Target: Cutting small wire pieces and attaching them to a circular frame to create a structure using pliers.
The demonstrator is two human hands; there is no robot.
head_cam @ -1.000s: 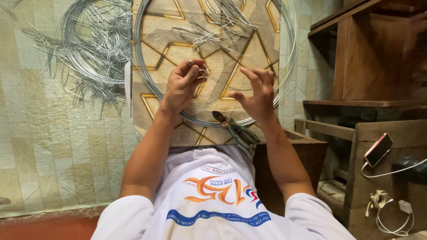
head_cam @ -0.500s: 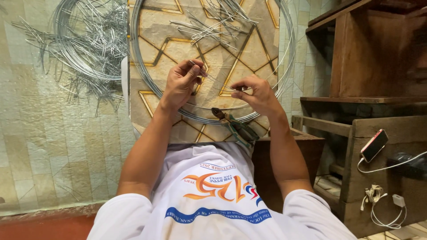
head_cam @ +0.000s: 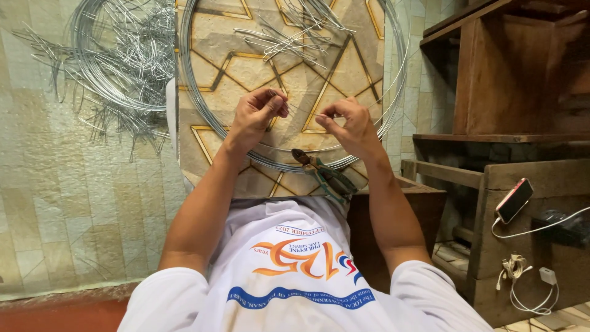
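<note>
My left hand (head_cam: 258, 115) and my right hand (head_cam: 344, 126) are held close together over a tan board with gold line patterns (head_cam: 246, 67). Both pinch a short thin piece of wire (head_cam: 302, 112) that spans the gap between them, the fingers of each hand closed on one end. A large coil of grey wire (head_cam: 203, 117) rings the board around my hands. Green-handled pliers (head_cam: 326, 175) lie on the board just below my right wrist. A small heap of cut wire pieces (head_cam: 289, 37) rests at the board's far side.
A tangled pile of wire coils and cut pieces (head_cam: 117, 61) lies on the tiled floor to the left. Dark wooden furniture (head_cam: 510, 92) stands on the right, with a phone (head_cam: 514, 200) on a white cable and a white charger (head_cam: 546, 276) below.
My right hand has moved left, toward my left hand, and closed on the wire piece. The left hand has stayed almost in place.
</note>
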